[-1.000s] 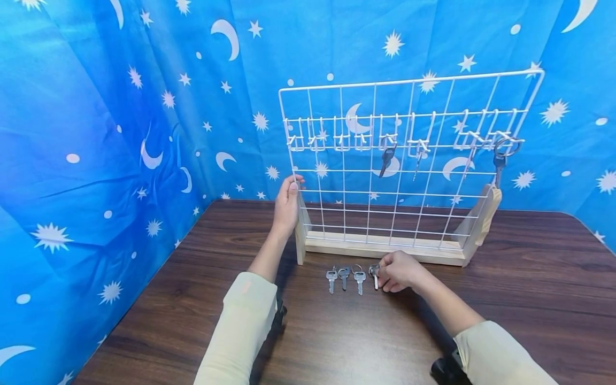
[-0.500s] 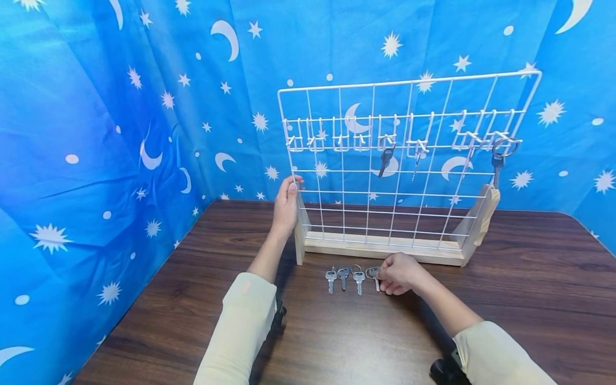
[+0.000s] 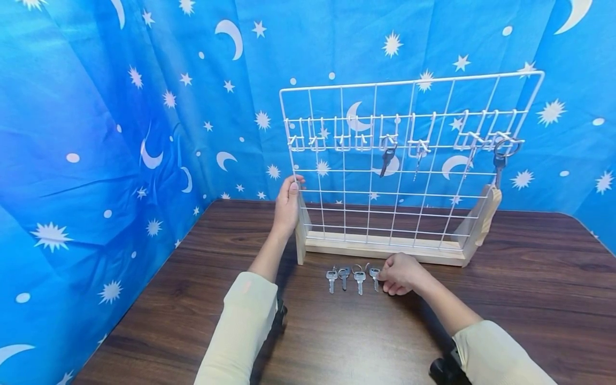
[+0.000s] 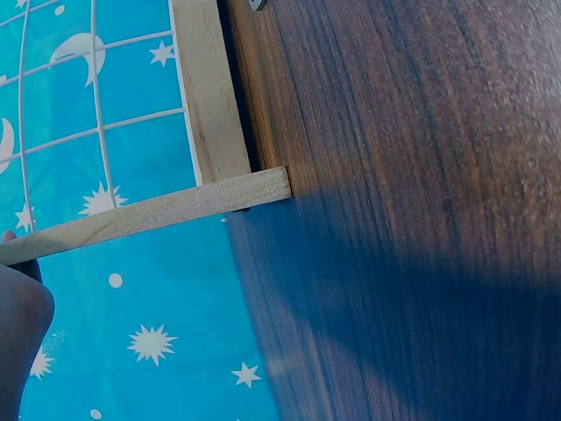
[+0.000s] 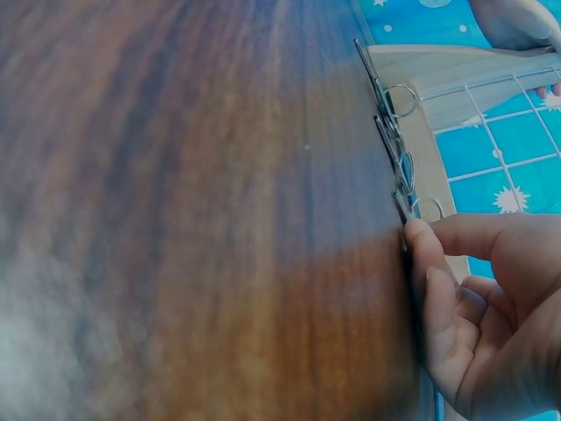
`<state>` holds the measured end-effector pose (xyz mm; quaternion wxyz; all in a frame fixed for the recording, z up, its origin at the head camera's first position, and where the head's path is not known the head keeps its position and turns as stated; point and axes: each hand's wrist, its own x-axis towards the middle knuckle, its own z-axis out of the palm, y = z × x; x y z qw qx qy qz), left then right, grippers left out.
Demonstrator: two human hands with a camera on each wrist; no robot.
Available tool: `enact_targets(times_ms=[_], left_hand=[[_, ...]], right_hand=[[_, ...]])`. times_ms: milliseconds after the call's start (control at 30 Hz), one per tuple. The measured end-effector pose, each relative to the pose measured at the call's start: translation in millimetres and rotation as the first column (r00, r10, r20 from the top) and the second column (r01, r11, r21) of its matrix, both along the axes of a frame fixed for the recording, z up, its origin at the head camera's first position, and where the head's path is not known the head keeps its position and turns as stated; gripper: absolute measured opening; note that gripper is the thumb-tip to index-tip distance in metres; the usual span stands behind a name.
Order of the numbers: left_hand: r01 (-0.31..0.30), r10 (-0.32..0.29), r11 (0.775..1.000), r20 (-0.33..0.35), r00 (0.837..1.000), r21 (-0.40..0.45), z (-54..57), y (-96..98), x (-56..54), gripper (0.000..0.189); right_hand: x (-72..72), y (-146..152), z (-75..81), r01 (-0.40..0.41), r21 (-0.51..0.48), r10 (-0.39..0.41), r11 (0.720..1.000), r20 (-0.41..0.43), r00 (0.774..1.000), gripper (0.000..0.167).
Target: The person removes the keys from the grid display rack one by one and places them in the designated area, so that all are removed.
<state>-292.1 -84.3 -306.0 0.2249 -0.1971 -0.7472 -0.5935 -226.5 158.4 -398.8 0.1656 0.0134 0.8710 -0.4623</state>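
My left hand [image 3: 287, 206] grips the left wooden side piece [image 4: 149, 210] of a white wire grid rack [image 3: 385, 248] with a wooden base. At the front of that base, my right hand [image 3: 401, 274] pinches the rightmost key [image 3: 374, 274] between thumb and finger, low at the tabletop. To its left lie several silver keys in a row, the nearest being a key [image 3: 359, 277] with a ring. In the right wrist view, the fingers of the right hand [image 5: 491, 307] hide most of the pinched key.
White hooks line the grid; a dark key [image 3: 387, 158] hangs mid-rack and another key [image 3: 499, 161] on a large ring at the right end. Others hang between them. A blue curtain [image 3: 260, 133] stands behind the dark wooden table [image 3: 308, 342].
The rightmost key has turned slightly in my right fingers, and its ring has shifted to the upper left. My left hand stays on the rack.
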Motion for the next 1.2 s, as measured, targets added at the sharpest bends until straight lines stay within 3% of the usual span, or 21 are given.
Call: enact_targets(times_ms=[167,367,433,633,833,967,1067,1133,1200], left_hand=[[0.002,-0.002,1.000,0.009,1.000,0.003,-0.2,0.5,-0.6,0.030],[-0.003,0.003,1.000,0.017,1.000,0.001,-1.1,0.7,-1.8,0.029],[-0.001,0.001,1.000,0.020,1.000,0.000,-3.6,0.0,-5.4,0.030],[0.013,-0.013,1.000,0.018,1.000,0.025,-22.1,-4.0,-29.7,0.033],[0.001,-0.001,1.000,0.015,1.000,0.017,-26.0,-5.2,-32.9,0.036],[0.002,-0.003,1.000,0.010,1.000,0.019,-26.4,-5.8,-33.0,0.037],[0.009,-0.009,1.000,0.007,1.000,0.024,-25.9,-5.9,-32.9,0.036],[0.009,-0.010,1.000,0.011,1.000,0.024,-25.2,-5.9,-32.5,0.035],[0.017,-0.017,0.999,0.014,1.000,0.027,-23.5,-5.8,-30.8,0.034]], right_hand=[[1.5,1.9,3.5,-0.019,0.025,0.020,1.000,-0.036,0.999,0.017],[0.5,4.3,20.2,-0.040,0.088,0.053,0.995,-0.148,0.988,0.015],[0.0,4.2,30.0,-0.043,0.087,0.059,0.995,-0.182,0.981,0.013],[2.5,3.1,66.8,-0.047,0.086,0.071,0.995,-0.315,0.946,0.013],[8.7,0.1,102.7,-0.005,0.075,0.037,0.997,-0.427,0.904,0.024],[11.4,-3.6,118.0,0.040,0.051,-0.009,0.998,-0.494,0.870,0.024],[11.4,-7.0,124.0,0.082,-0.011,-0.074,0.997,-0.554,0.829,0.023],[10.7,-9.6,126.4,0.106,-0.064,-0.123,0.992,-0.599,0.791,0.021],[9.9,-11.8,128.2,0.132,-0.122,-0.180,0.984,-0.652,0.737,0.020]])
